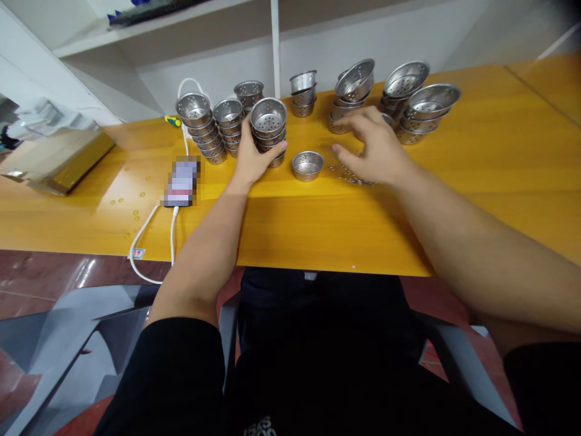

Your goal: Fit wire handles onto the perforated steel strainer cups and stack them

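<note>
My left hand [253, 154] is wrapped round a stack of perforated metal cups [269, 121], thumb on the near side. My right hand [374, 142] is open with its fingers apart, above the table and close to another cup stack [347, 103] whose top cup leans. A single metal cup [307, 166] stands upright between my hands. Under my right hand lies a patch of small shiny bits [353, 175], too fine to make out. More stacks stand to the left of my left hand, among them a tall one [194, 112].
At the right stand two stacks with tilted top cups [431, 102]; a short stack [303, 91] is at the back. A phone [182, 183] with a white cable [136, 242] lies left on the yellow table [318, 230]. A cardboard box [63, 160] sits at the far left, shelving [204, 66] behind.
</note>
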The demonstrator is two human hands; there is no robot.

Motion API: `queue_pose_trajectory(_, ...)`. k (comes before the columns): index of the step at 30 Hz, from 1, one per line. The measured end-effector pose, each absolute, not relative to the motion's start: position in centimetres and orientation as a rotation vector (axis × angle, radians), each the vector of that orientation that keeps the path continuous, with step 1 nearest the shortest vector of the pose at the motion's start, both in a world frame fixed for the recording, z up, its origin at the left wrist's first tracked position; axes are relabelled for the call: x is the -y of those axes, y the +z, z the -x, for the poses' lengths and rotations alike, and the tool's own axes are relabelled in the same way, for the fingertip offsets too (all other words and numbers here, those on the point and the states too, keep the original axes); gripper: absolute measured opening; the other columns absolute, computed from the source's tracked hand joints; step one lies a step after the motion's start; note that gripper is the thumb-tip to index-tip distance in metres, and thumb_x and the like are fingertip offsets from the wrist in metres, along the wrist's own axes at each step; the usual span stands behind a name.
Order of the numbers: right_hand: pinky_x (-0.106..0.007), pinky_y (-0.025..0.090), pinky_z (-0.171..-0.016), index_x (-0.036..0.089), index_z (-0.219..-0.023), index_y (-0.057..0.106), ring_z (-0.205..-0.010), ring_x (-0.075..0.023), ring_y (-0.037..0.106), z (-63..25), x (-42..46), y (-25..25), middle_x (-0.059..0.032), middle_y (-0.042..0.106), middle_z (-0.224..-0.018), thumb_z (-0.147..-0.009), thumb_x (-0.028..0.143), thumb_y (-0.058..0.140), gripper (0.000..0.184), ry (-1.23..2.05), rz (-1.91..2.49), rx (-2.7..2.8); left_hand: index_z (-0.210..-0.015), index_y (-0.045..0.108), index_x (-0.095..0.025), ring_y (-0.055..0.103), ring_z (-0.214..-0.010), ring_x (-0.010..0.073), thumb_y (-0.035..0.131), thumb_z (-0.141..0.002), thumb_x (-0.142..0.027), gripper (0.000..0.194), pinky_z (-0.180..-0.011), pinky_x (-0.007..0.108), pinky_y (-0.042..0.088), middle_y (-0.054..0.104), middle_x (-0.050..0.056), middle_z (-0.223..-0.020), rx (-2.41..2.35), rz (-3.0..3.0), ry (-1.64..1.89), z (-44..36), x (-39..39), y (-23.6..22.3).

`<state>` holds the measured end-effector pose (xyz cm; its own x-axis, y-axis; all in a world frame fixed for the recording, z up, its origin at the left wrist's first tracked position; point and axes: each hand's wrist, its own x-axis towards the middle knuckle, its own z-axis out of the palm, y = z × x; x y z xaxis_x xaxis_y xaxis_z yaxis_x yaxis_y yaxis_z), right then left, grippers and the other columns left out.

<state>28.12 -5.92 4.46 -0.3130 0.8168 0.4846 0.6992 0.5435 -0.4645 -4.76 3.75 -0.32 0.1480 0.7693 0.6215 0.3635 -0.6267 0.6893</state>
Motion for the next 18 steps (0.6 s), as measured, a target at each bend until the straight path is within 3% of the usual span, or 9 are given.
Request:
queue_pose_trajectory(2,-0.069,0.04,-0.138,0.05,-0.173,0.052,-0.168,-0.044,0.043,-26.6,7.1,5.9,-0.0035,0.054,-0.177,-0.11,0.06,0.065,0.065,0.181,1.171,2.122,-0.154,0.047,-0.034,0.065,-0.158,0.0325,0.097,-0.081,-0.076,0.098,-0.144,0.052,0.047,0.067,0.011,-0.16,-1.092,-2.052,1.473,4.7,-4.1,-0.9)
queue_pose_trajectory(6,-0.066,0.035,-0.144,0.029,-0.181,0.047,-0.175,-0.041,0.034,-22.8,7.7,8.3,-0.0115,0.038,-0.187,-0.112,0.058,0.061,0.076,0.115,0.927,2.26,-0.146,0.056,-0.033,0.069,-0.148,0.0323,0.101,-0.083,-0.056,0.081,-0.141,0.053,0.05,0.07,0.009,-0.151,-1.122,-2.04,1.524,4.3,-4.2,-1.3)
queue_pose_trajectory(8,-0.071,0.033,-0.144,0.039,-0.183,0.044,-0.178,-0.0424,0.027,-20.8,7.0,9.0,-0.0017,0.035,-0.19,-0.109,0.062,0.066,0.08,0.137,0.911,2.324,-0.151,0.054,-0.032,0.07,-0.147,0.0331,0.099,-0.086,-0.053,0.082,-0.14,0.054,0.051,0.071,0.01,-0.151,-1.081,-2.025,1.508,4.0,-4.4,-1.5)
queue_pose_trajectory(10,-0.073,0.031,-0.145,0.053,-0.181,0.045,-0.18,-0.0416,0.023,-19.1,5.6,9.4,0.009,0.041,-0.187,-0.105,0.067,0.07,0.081,0.183,0.946,2.372,-0.157,0.049,-0.032,0.071,-0.147,0.0332,0.095,-0.09,-0.055,0.085,-0.138,0.054,0.053,0.072,0.01,-0.151,-1.017,-2.012,1.469,3.9,-4.8,-1.9)
queue_pose_trajectory(12,-0.072,0.028,-0.147,0.057,-0.176,0.05,-0.18,-0.0385,0.022,-17.8,4.1,9.7,0.0148,0.045,-0.183,-0.104,0.071,0.067,0.076,0.233,0.956,2.401,-0.163,0.045,-0.036,0.07,-0.15,0.0332,0.092,-0.092,-0.058,0.089,-0.138,0.053,0.053,0.072,0.01,-0.154,-0.978,-2.024,1.454,3.9,-5.4,-2.2)
queue_pose_trajectory(16,-0.066,0.023,-0.148,0.058,-0.167,0.061,-0.18,-0.0351,0.023,-16.5,1.7,10.0,0.0201,0.05,-0.18,-0.105,0.083,0.054,0.067,0.316,0.929,2.423,-0.169,0.041,-0.036,0.062,-0.162,0.0359,0.091,-0.091,-0.058,0.095,-0.145,0.056,0.046,0.07,0.011,-0.161,-1.009,-2.066,1.492,3.8,-6.0,-2.0)
queue_pose_trajectory(18,-0.068,0.024,-0.147,0.06,-0.169,0.059,-0.18,-0.0349,0.022,-16.4,1.5,10.2,0.02,0.055,-0.175,-0.106,0.084,0.051,0.067,0.378,0.977,2.43,-0.164,0.046,-0.034,0.061,-0.164,0.0357,0.09,-0.092,-0.052,0.087,-0.147,0.055,0.044,0.069,0.011,-0.163,-1.053,-2.065,1.496,3.7,-5.8,-1.7)
